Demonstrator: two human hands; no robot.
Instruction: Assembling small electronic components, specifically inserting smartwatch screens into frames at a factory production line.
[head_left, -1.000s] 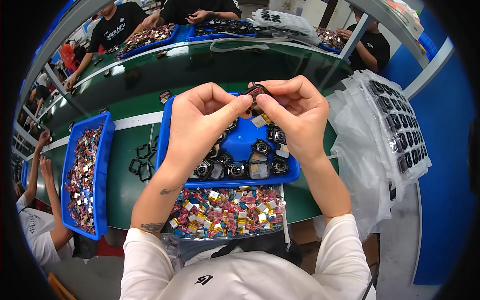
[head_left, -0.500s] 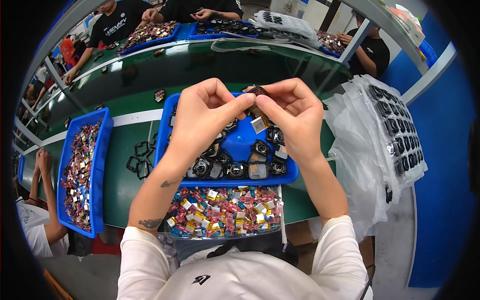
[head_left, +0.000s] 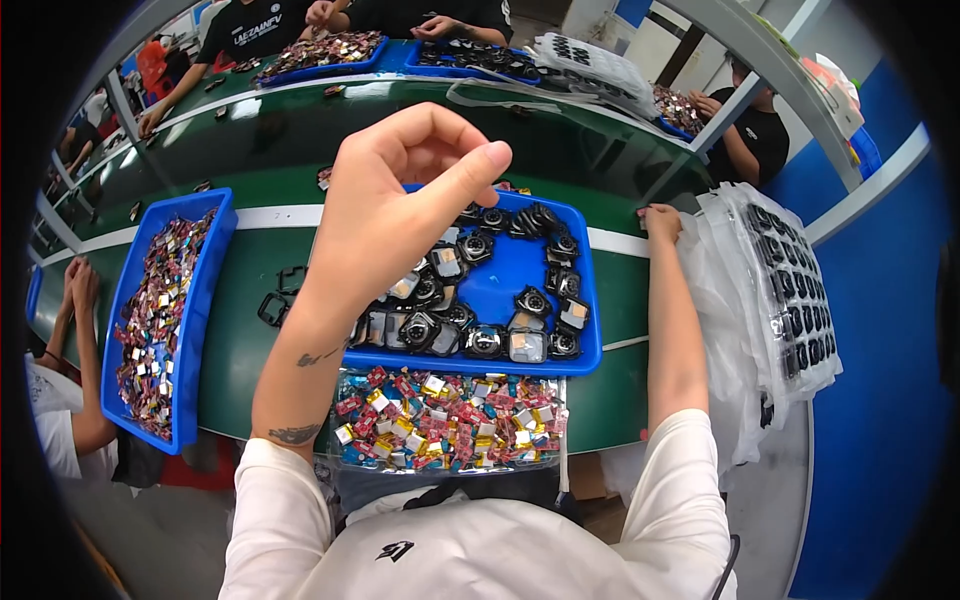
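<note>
Your shirt (head_left: 460, 560) is white with a small black emblem (head_left: 395, 550); your left forearm (head_left: 283, 385) carries dark tattoos (head_left: 294, 435). Your bench (head_left: 240, 350) is dark green, crossed by a white strip (head_left: 265, 217). Your tray (head_left: 593, 310) is plain blue, its watch cases (head_left: 486, 342) black, some with grey panes (head_left: 527, 346). The loose parts (head_left: 450, 420) nearest you mix red, yellow, white and blue. The plastic sheets (head_left: 705, 320) are whitish, with rows of black pieces (head_left: 788, 283).

Bench (head_left: 625, 385): leaving a passage right of the middle tray (head_left: 490, 287).
Wrapped stack (head_left: 785, 290): blocking farther right.
Left hand (head_left: 390, 200): overhanging the tray's left.
</note>
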